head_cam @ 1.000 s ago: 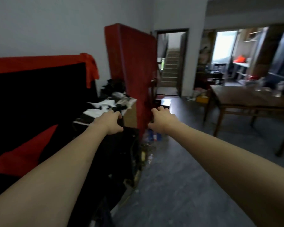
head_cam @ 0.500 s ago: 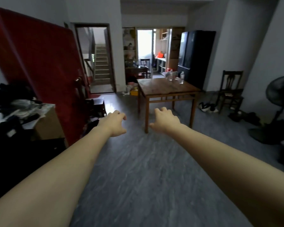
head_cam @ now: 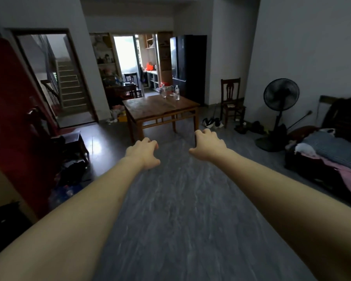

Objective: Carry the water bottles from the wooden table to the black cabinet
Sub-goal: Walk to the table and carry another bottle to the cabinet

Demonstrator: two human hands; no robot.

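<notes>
A wooden table (head_cam: 150, 110) stands across the room ahead of me. Clear water bottles stand at its far edge: one (head_cam: 177, 92) upright on the right, another (head_cam: 163, 92) to its left beside some crumpled clear plastic. My left hand (head_cam: 143, 154) and my right hand (head_cam: 208, 146) are stretched out in front of me over the grey floor, fingers loosely curled, holding nothing. Both hands are well short of the table. A tall black cabinet or fridge (head_cam: 187, 65) stands behind the table against the back wall.
A red panel (head_cam: 10, 110) leans at the left with clutter at its foot. A doorway (head_cam: 57, 78) opens onto stairs. A wooden chair (head_cam: 231, 100), a standing fan (head_cam: 280, 106) and a sofa (head_cam: 332, 147) with cloths line the right side.
My view has swung right, away from the dark cluttered furniture at the left, to face the wooden table. Both hands stay outstretched and hold nothing.
</notes>
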